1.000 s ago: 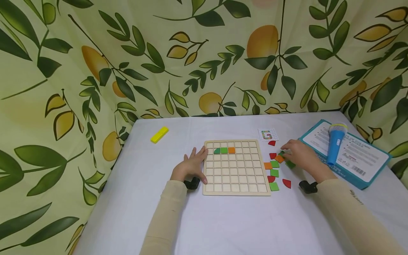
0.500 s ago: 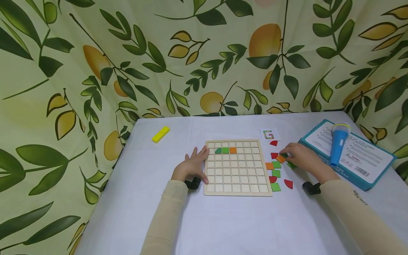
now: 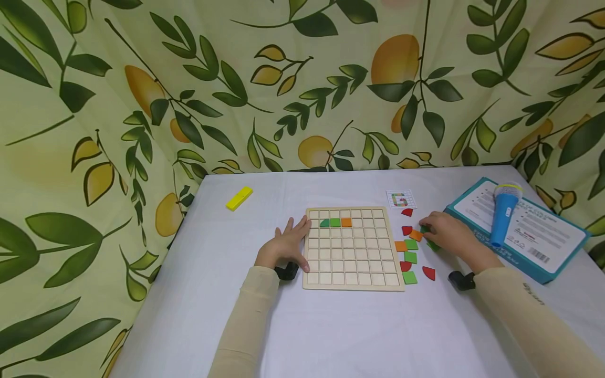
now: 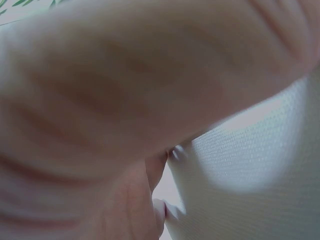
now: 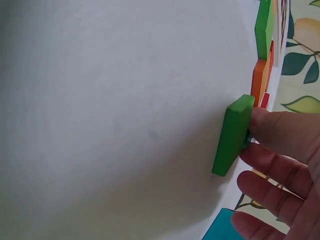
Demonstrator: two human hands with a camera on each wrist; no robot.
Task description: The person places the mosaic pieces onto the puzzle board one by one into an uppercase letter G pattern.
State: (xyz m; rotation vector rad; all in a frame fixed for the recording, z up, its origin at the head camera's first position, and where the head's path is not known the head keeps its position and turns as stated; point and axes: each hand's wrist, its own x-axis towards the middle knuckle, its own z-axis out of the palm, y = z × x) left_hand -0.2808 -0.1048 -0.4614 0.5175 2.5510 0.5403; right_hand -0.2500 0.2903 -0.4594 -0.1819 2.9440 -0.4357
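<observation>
My left hand (image 3: 282,248) rests with spread fingers along the left edge of a wooden grid board (image 3: 352,287). In one row of the board sit a dark green quarter-circle tile (image 3: 324,223), a light green square tile (image 3: 335,222) and an orange square tile (image 3: 346,222). Right of the board, my right hand (image 3: 446,231) pinches a dark green tile (image 3: 424,229) between thumb and index finger, its shape mostly hidden. A green tile (image 5: 232,135) lies right by the thumb in the right wrist view, partly under the hand in the head view.
Several red, orange and green tiles (image 3: 410,257) lie along the board's right side. Behind them is a small pattern card (image 3: 400,199). A blue toy microphone (image 3: 504,215) lies on a teal box (image 3: 543,231) at the right. A yellow block (image 3: 239,198) lies back left.
My right hand's fingers have closed on the dark green tile and drawn it slightly right, away from the orange tile. My left hand stays at the board's edge.
</observation>
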